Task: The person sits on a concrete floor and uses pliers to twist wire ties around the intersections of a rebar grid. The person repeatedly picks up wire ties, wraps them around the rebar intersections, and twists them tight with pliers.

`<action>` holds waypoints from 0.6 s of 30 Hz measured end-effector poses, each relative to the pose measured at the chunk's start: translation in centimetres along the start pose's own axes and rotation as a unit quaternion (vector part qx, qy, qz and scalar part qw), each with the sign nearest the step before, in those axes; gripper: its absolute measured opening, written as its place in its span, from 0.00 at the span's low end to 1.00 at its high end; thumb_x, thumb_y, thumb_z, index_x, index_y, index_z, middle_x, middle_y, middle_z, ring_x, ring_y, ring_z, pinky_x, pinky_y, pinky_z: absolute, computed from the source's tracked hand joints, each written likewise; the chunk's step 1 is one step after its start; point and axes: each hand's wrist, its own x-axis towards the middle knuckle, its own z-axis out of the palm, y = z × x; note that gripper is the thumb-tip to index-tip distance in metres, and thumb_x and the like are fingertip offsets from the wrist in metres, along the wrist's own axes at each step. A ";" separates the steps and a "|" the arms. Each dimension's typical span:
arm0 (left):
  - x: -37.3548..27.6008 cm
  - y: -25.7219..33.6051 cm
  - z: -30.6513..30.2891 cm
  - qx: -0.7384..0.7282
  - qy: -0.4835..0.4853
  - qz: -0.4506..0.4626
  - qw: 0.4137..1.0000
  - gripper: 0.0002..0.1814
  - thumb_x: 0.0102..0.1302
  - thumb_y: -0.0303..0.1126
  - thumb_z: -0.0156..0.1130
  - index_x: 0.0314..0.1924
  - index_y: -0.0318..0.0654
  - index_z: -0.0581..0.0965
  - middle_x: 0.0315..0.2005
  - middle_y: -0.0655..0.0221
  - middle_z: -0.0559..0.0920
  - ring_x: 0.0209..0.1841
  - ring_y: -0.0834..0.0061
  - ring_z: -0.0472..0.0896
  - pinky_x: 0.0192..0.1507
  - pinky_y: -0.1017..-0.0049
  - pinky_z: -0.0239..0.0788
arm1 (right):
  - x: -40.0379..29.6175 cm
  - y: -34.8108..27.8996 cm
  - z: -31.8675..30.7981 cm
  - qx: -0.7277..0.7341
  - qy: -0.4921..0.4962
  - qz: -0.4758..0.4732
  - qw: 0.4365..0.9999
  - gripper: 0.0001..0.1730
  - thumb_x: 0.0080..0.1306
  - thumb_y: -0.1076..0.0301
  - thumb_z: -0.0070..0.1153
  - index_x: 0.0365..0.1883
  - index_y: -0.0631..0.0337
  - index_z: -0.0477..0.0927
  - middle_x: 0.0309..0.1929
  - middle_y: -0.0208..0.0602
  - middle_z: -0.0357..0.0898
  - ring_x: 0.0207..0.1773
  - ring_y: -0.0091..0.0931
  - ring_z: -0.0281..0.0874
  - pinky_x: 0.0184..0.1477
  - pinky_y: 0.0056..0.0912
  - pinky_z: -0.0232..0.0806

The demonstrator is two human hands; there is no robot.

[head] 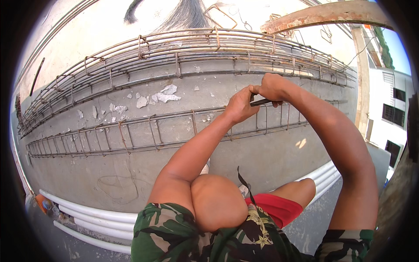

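Both my hands meet over a steel rebar cage [193, 121] that lies on the concrete floor. My left hand [240, 104] has its fingers curled at a dark, narrow object, perhaps a tool handle [261, 102]. My right hand [273, 88] is closed at the other side, its fingertips touching those of the left, with the dark object running under its fingers. Which hand bears the grip on it is not clear, and its working end is hidden. Thin wire [130, 167] trails from the cage on the left onto the floor.
Several longer rebar cages [178, 65] lie beyond, with broken concrete pieces [165, 95] in front of them. A bundle of thin wire [190, 14] and bent steel stirrups [226, 16] lie farther off. White pipes [98, 216] lie near me. A concrete beam [327, 16] crosses the upper right.
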 end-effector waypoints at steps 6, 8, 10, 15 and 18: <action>0.4 0.6 -3.4 -0.031 -0.082 -0.001 0.996 0.30 0.54 0.31 0.64 0.58 0.35 0.69 0.48 0.58 0.79 0.51 0.64 0.77 0.55 0.69 0.68 | -1.4 1.0 2.8 -0.263 0.267 -0.272 0.886 0.22 0.63 0.51 0.63 0.37 0.65 0.83 0.47 0.49 0.81 0.51 0.36 0.82 0.47 0.38 0.75; 0.2 -0.6 -3.8 -0.019 -0.112 0.003 0.994 0.33 0.54 0.31 0.64 0.61 0.36 0.67 0.53 0.58 0.78 0.54 0.66 0.76 0.58 0.70 0.67 | -1.4 1.0 2.3 -0.289 0.195 -0.254 0.902 0.22 0.69 0.52 0.56 0.32 0.66 0.85 0.32 0.44 0.86 0.40 0.35 0.85 0.43 0.39 0.75; 0.1 -0.5 -4.0 -0.007 -0.104 0.011 0.995 0.33 0.55 0.32 0.63 0.62 0.36 0.68 0.55 0.57 0.78 0.55 0.68 0.76 0.59 0.70 0.67 | -0.7 3.0 1.8 -0.167 0.067 -0.168 0.969 0.25 0.70 0.48 0.53 0.30 0.64 0.84 0.24 0.40 0.83 0.30 0.34 0.82 0.39 0.39 0.73; -1.2 0.3 -10.0 0.018 -0.108 -0.080 0.991 0.22 0.58 0.35 0.60 0.52 0.33 0.78 0.43 0.59 0.84 0.49 0.71 0.80 0.56 0.70 0.68 | -3.5 9.6 3.1 0.087 0.016 -0.054 0.995 0.33 0.72 0.44 0.45 0.26 0.68 0.81 0.18 0.42 0.80 0.30 0.32 0.82 0.38 0.37 0.71; -0.8 4.2 -9.8 0.026 -0.157 -0.093 0.983 0.21 0.62 0.42 0.61 0.46 0.31 0.82 0.39 0.61 0.85 0.46 0.71 0.81 0.53 0.70 0.70 | -6.7 15.4 6.1 0.226 0.099 -0.036 0.968 0.32 0.72 0.43 0.45 0.29 0.68 0.80 0.19 0.39 0.78 0.27 0.32 0.78 0.36 0.39 0.68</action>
